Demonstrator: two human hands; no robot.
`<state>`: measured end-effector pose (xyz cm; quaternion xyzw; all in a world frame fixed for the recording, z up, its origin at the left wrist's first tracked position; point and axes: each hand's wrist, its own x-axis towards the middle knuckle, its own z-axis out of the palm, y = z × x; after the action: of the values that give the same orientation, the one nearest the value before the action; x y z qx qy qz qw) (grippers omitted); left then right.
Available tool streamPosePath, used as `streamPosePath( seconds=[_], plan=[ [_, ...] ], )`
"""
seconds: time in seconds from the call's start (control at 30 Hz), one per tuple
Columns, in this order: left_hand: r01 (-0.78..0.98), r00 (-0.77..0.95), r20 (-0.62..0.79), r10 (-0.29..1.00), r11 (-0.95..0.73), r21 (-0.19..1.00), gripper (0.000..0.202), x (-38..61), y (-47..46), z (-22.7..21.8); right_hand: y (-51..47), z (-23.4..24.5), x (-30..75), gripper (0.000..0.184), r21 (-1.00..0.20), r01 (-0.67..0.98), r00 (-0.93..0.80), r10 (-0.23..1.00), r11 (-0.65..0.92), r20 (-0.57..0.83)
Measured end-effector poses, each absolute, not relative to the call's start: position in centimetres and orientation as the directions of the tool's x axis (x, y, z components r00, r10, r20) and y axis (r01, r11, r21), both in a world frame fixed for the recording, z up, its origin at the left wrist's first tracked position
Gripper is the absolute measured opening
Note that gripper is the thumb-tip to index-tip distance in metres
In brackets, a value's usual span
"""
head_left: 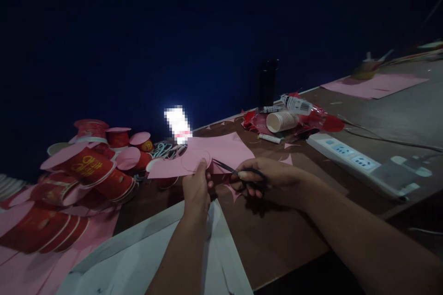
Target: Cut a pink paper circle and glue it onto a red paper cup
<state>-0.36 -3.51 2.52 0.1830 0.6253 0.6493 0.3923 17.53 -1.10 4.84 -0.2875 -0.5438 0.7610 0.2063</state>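
My left hand (198, 183) pinches the near edge of a pink paper sheet (224, 146), thumb on top. A circle outline is drawn on the sheet by the thumb. My right hand (254, 176) is wrapped around the handles of dark scissors (224, 166), whose blades point left and lie at the sheet's edge beside the outline. Small pink paper scraps (232, 192) lie on the brown table under and beyond my hands.
Red paper cups (86, 166) with pink paper discs are heaped at left. A bright, pixelated patch (178, 122) stands behind the sheet. Stacked white cups (282, 121) in red plastic wrap, a power strip (346, 153) and more pink paper (377, 85) lie at right. White sheets (138, 258) are in front.
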Motion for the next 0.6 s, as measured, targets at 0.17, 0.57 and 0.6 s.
streamPosePath(
  seconds=[0.17,0.57,0.6],
  plan=[
    [-0.254,-0.593,-0.297,0.748,0.176,0.951,0.035,0.0,-3.9,2.8,-1.2,3.7,16.8,0.032,-0.941,-0.064,-0.733,0.656,-0.332,-0.182],
    [-0.253,-0.577,-0.26,0.774,0.133,0.958,0.038,0.2,-3.8,1.4,-1.3,2.7,15.6,0.033,-0.922,-0.132,-0.692,0.7,-0.363,-0.177],
    [-0.246,-0.592,-0.258,0.764,0.134,0.96,0.039,0.1,-3.9,1.4,-1.4,2.7,15.5,0.033,-0.919,-0.13,-0.699,0.692,-0.372,-0.181]
  ],
)
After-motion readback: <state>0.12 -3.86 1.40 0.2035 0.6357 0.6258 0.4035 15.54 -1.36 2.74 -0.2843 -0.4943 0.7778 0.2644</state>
